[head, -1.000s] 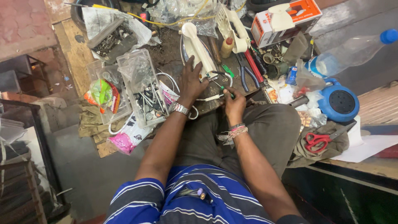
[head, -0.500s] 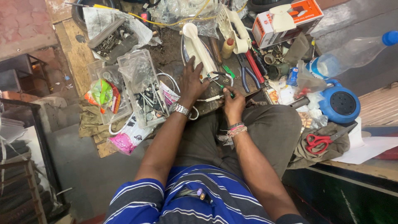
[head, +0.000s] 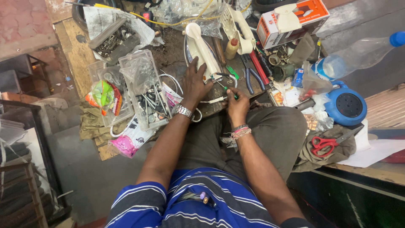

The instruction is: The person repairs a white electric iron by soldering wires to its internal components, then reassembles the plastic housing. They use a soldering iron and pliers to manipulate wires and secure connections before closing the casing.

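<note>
The left hand [head: 195, 84] lies spread and flat, palm down, on the lower end of a cream-coloured iron body [head: 201, 50] that rests on the cluttered work board [head: 80, 59]. The iron body's long axis runs away from the person, tilted slightly leftward at its far end, where the rounded tip points toward the top of the view; its near end sits under the fingers. A metal watch [head: 184, 111] circles the left wrist.

The right hand [head: 237, 107] is closed in a pinch around a small screwdriver with a green handle [head: 230, 91], held just beside the iron body's near right edge. The tool's shaft seems to point up and left toward the iron, though the tip is too small to place exactly. A white cord [head: 213, 100] runs between the two hands, touching or nearly touching the right fingers.

To the left stands a clear plastic box of screws and metal parts [head: 145, 90]. To the right of the iron lie blue-handled pliers [head: 252, 77], a red-handled tool [head: 258, 66] and a small yellowish bottle [head: 231, 48]. Farther right sit a blue round device [head: 346, 105], red scissors [head: 322, 144] on a cloth, and a plastic water bottle [head: 358, 55].
</note>
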